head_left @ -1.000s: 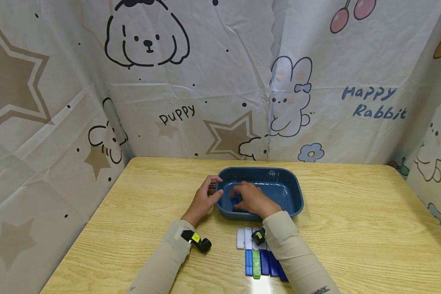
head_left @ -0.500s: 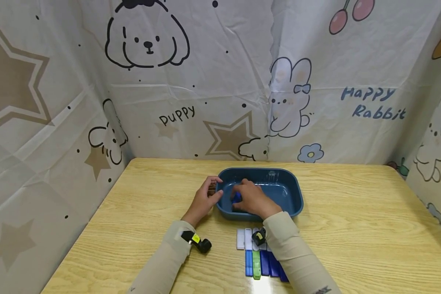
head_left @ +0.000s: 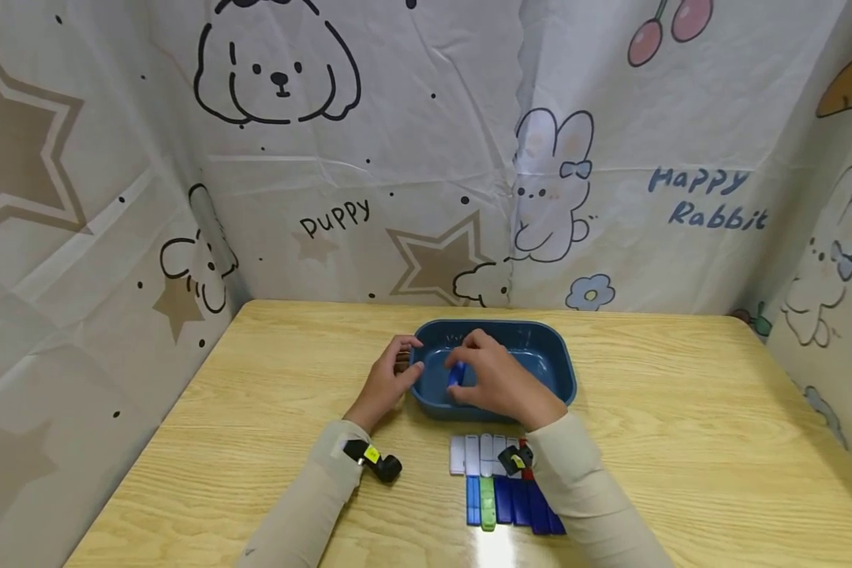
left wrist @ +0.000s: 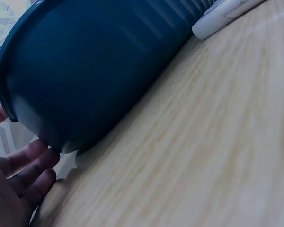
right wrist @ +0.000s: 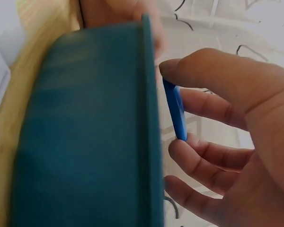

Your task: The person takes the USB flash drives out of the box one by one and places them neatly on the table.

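Observation:
My right hand (head_left: 497, 371) pinches a small flat blue stick (head_left: 457, 374) between thumb and fingers, over the left part of a dark blue plastic basin (head_left: 571, 371). In the right wrist view the blue stick (right wrist: 175, 109) stands on edge between thumb and fingertips, beside the basin's rim (right wrist: 151, 118); its exact kind is unclear. My left hand (head_left: 386, 383) holds the basin's left end, with thumb and index at the rim. In the left wrist view its other fingers (left wrist: 33, 165) bend against the outer wall.
In front of the basin, two rows of small flat sticks lie side by side: white ones (head_left: 472, 456) behind, then light blue (head_left: 473, 501), green (head_left: 487, 503) and dark blue ones (head_left: 521, 502). A red one is partly hidden by my right wrist. A printed curtain (head_left: 291, 252) backs the wooden table (head_left: 681, 426).
My right hand has lifted a little from inside the basin with the blue stick, which shows more now. The head view has shifted slightly. My left hand keeps its place on the basin.

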Demonstrator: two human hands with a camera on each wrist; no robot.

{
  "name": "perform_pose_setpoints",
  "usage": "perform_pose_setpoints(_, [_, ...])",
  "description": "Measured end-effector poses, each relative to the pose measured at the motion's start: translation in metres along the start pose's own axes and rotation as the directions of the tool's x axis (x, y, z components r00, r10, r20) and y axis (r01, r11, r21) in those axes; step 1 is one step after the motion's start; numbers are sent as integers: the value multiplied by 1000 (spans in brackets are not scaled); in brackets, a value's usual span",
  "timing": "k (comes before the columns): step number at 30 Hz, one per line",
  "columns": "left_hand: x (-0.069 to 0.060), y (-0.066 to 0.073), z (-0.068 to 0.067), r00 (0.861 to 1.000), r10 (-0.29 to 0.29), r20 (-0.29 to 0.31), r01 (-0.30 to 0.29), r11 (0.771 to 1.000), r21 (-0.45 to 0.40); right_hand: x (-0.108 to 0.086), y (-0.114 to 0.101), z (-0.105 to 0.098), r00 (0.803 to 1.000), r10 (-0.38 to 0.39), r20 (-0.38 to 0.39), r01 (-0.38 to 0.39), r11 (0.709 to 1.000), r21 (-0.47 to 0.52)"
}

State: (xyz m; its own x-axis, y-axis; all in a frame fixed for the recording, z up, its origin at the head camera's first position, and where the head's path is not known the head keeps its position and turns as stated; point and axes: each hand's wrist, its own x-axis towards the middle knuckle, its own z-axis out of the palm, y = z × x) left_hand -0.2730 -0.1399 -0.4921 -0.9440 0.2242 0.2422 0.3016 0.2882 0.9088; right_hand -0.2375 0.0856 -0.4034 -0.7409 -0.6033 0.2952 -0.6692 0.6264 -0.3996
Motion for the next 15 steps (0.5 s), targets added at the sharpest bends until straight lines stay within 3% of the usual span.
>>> perform_pose_setpoints(6, [1,-1,0,1000,2,-25,-1,1000,28,-18,-11,-10,998,-63,-12,63,998,-6])
perform_pose_setpoints(15, [-1,2,1,1000,4,-23,-4,1000,6,-50,-21,-15,982,-190,-19,186,975,-123])
